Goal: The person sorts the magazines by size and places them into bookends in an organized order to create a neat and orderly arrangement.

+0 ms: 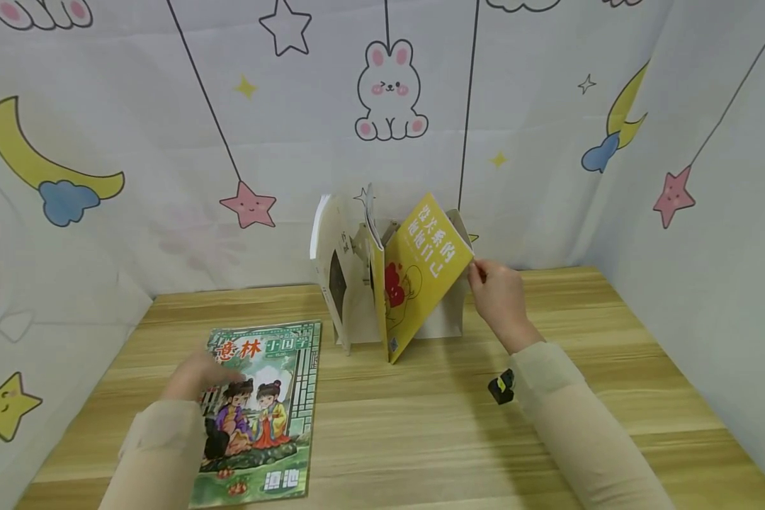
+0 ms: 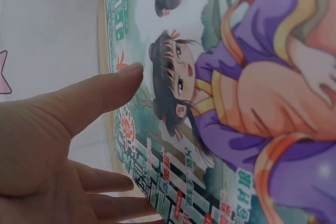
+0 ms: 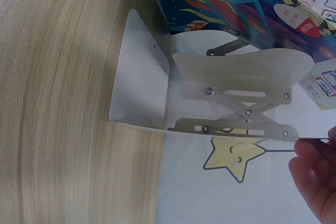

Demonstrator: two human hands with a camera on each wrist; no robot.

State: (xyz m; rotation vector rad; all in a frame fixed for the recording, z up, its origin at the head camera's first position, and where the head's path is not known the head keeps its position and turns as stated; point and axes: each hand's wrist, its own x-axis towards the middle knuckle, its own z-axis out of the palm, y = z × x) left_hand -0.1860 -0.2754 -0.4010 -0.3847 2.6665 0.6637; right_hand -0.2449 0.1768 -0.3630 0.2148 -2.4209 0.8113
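My head view looks forward and down over the pale wood-grained table (image 1: pixel 408 432), the off-white metal bookstand (image 1: pixel 446 315) at twelve o'clock. My left wrist view, close in, shares the green illustrated magazine (image 1: pixel 261 389) at the head's seven o'clock; my right, near and turned sideways, shares the bookstand.

I had a wood-grained tabletop (image 1: pixel 395 439) before me, light yellowish brown with darker streaks running across it. Towards its back, near the middle, stood a white metal bookstand (image 1: pixel 448 315). A green-covered magazine (image 1: pixel 299 453) spanned its left part, though I could not tell whether it lay fully flat.
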